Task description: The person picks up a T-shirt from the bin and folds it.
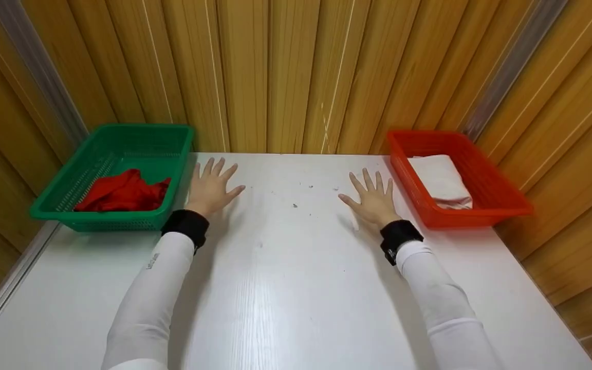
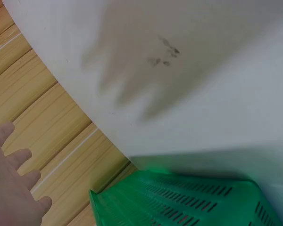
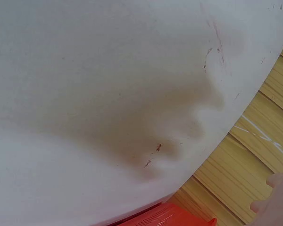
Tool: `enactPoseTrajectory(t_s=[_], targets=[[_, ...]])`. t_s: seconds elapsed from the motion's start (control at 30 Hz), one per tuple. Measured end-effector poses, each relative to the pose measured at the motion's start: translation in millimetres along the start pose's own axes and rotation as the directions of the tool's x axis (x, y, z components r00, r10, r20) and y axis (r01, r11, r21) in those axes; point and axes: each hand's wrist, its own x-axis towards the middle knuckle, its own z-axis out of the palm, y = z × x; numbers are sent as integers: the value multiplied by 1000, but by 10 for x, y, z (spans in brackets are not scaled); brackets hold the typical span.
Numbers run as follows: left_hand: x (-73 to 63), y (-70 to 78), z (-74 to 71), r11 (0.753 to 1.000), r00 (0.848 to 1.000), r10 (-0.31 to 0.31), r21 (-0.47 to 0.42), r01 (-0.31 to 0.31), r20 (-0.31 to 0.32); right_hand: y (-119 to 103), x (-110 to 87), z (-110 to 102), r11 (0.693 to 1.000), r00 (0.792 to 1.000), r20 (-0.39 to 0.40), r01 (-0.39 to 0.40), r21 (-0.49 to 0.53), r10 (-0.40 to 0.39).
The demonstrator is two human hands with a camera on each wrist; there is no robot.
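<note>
My left hand [image 1: 209,190] is held palm down with its fingers spread, over the table beside the green basket [image 1: 178,192]. A crumpled red cloth [image 1: 124,192] lies in that basket. On the other side, my right hand [image 1: 374,200] also has its fingers spread and holds nothing. It is nearest to the red basket [image 1: 481,218], where a folded white cloth [image 1: 440,177] lies against the left wall. Both hands cast shadows on the table in the wrist views, and the left fingers [image 2: 21,160] show at that view's edge.
The white table [image 1: 285,267] runs back to a wood-panelled wall [image 1: 291,77], with more panels at both sides. Small dark marks [image 1: 295,205] dot its surface between the hands. A black band [image 1: 188,226] and a white sleeve [image 1: 144,308] cover the left wrist and forearm.
</note>
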Motion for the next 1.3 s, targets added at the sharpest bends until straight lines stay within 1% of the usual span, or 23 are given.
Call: enactPoseTrajectory(t_s=[0.13, 0.4, 0.57, 0.67, 0.77, 0.87, 0.93, 1.07, 1.17, 1.27, 1.3], targets=[[-70, -172, -131, 1000, 1000, -14, 15, 14, -3, 0, -13, -6, 1000, 1000, 3, -8, 3, 8], [-225, -672, -354, 996, 996, -88, -22, 88, 1, 17, -33, -11, 1000, 1000, 0, -13, 21, 13], [-326, -952, -431, 990, 990, -135, -36, 136, 29, 20, -49, 6, 999, 1000, -3, -15, 30, 15], [-403, -1115, -454, 980, 979, -190, -46, 194, 78, 18, -56, 20, 999, 1000, -3, -11, 31, 11], [-491, -1251, -469, 961, 954, -252, -71, 266, 161, 23, -61, 33, 999, 1000, 3, -12, 30, 12], [-570, -1329, -480, 933, 920, -306, -113, 340, 244, 28, -64, 47, 1000, 1000, 7, -18, 24, 17], [-608, -1354, -483, 913, 898, -337, -134, 385, 285, 25, -69, 55, 1000, 1000, 6, -14, 24, 14], [-630, -1371, -487, 873, 853, -385, -160, 461, 352, 11, -82, 49, 1000, 1000, 5, -6, 26, 6], [-655, -1331, -545, 843, 821, -416, -173, 509, 391, 13, -82, 39, 1000, 1000, -5, -3, 25, 4], [-673, -1277, -609, 808, 783, -449, -179, 561, 430, 19, -84, 31, 1000, 1000, -21, -3, 15, 4], [-680, -1247, -633, 795, 768, -465, -173, 581, 440, 21, -84, 28, 1000, 1000, -24, -3, 13, 3]])
